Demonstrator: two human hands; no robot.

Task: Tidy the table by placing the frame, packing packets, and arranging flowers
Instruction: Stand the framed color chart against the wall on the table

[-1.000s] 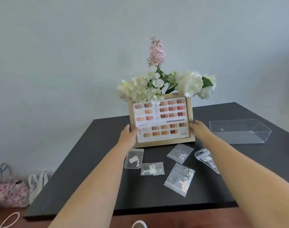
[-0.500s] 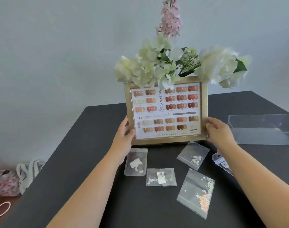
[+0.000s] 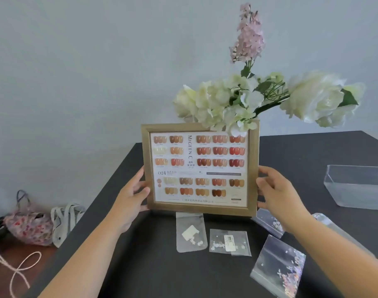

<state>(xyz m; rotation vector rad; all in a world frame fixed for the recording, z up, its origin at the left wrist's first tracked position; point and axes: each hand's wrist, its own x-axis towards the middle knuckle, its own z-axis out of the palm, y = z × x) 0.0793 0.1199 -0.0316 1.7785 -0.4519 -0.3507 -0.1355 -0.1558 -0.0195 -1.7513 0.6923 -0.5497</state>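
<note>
A gold frame [image 3: 200, 208] with a nail colour chart is held upright just above the black table [image 3: 153, 274]. My left hand [image 3: 132, 195] grips its left edge and my right hand [image 3: 274, 194] grips its right edge. Behind the frame stands a bunch of white flowers [image 3: 231, 102] with a pink sprig [image 3: 248, 37]; what holds them is hidden by the frame. Several clear packets lie in front of the frame: one [image 3: 191, 232] under its lower edge, one [image 3: 229, 241] beside it, a larger one [image 3: 278, 267] at the right, and others partly hidden by my right arm.
A clear plastic box [image 3: 355, 188] stands open at the table's right side. On the floor to the left lie a floral bag [image 3: 28, 226], a white bag [image 3: 63, 220] and a pink cord [image 3: 18, 267]. A plain wall rises behind the table.
Both hands have lifted the frame off the table and drawn it nearer and to the left. The view has moved closer to the table.
</note>
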